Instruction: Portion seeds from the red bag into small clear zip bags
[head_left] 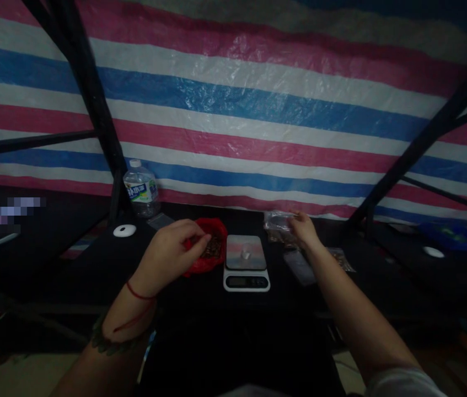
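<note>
1. The left hand [171, 249] is hovering at the red bowl [212, 225], fingertips bunching; I cannot tell whether they are grasping anything.
2. Loose brown pieces [215, 248] are lying inside, seemingly left unbagged.
3. A scale [246, 266] is standing alongside.
4. The right hand [306, 229] is touching a clear bag [277, 221], grip unclear.
5. A filled packet [342, 259] is lying rightward, seemingly done.
6. A black table [200, 292] is fronting striped sheeting [258, 116].

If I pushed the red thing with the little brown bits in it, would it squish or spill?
The red container might squish a bit, since its crinkly edge looks like thin plastic. The brown bits look small and loose, so they'd probably slide around and could spill if it tipped. It probably wouldn't roll, because it's sitting open-side up.
</note>
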A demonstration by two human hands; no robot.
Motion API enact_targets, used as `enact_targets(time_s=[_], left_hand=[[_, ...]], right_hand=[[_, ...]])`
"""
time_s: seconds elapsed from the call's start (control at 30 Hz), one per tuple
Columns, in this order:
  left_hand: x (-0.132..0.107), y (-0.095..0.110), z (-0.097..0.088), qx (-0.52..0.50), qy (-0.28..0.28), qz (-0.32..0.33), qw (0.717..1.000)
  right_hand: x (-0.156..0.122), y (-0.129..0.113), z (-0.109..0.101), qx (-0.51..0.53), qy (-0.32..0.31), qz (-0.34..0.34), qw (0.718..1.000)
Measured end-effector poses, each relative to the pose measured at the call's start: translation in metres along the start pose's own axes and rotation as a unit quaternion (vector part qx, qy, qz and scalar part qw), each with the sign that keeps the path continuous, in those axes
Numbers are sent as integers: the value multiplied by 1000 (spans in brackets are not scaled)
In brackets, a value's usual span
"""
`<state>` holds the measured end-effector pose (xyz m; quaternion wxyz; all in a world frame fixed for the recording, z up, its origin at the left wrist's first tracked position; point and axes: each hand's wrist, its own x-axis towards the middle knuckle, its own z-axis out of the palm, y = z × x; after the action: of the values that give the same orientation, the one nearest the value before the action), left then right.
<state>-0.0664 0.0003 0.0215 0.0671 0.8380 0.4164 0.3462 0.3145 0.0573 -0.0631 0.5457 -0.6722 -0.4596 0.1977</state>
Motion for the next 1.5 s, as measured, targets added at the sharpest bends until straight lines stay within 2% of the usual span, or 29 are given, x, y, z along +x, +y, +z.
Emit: enact_targets(time_s=[0.1,0.2,0.3,0.33,0.4,0.47,0.53,0.6,0.67,0.73,0.83,0.93,1.03,1.13,1.2,1.37,1.4,1.5], left_hand=[[-3,10,2,0,-46,5,999],[0,10,7,0,-69,10,998],[4,5,16,15,-109,10,994],[4,3,20,27,-123,5,992],[1,-2,29,53,-143,-9,988],[-8,-7,39,74,-154,-18,985],[-19,-13,49,89,-168,-27,981],[-31,-19,57,105,-178,-39,978],[-40,-26,64,118,-184,-54,974],[-46,-32,68,123,-194,-67,971],[-51,-40,71,120,-193,-86,970],[-50,-48,66,100,-183,-95,973],[-46,-57,52,66,-157,-100,980],[-42,-61,37,52,-54,-122,990],[-42,-59,35,53,-24,-124,991],[-52,-47,50,42,-157,-108,981],[-54,-46,52,39,-153,-111,981],[-59,-43,54,41,-98,-127,986]], right_hand=[[-26,25,-34,123,-14,76,989],[-56,48,-61,121,-25,102,987],[-77,65,-79,-64,-24,60,996],[-82,68,-83,-148,-22,30,988],[-89,63,-88,-292,-8,-32,956],[-91,46,-83,-361,12,-78,929],[-87,17,-67,-357,-14,-124,926],[-77,-17,-36,-305,-88,-202,926],[-61,-48,7,-271,-174,-249,913],[-42,-70,56,-275,-257,-271,886],[-17,-85,125,-320,-347,-241,848],[-2,-86,167,-334,-392,-220,828],[7,-89,182,-335,-408,-215,821],[15,-100,183,-322,-380,-225,837],[19,-108,182,-313,-359,-233,848],[22,-113,182,-320,-348,-236,849],[22,-111,182,-321,-340,-238,851],[23,-102,181,-334,-332,-244,848]])
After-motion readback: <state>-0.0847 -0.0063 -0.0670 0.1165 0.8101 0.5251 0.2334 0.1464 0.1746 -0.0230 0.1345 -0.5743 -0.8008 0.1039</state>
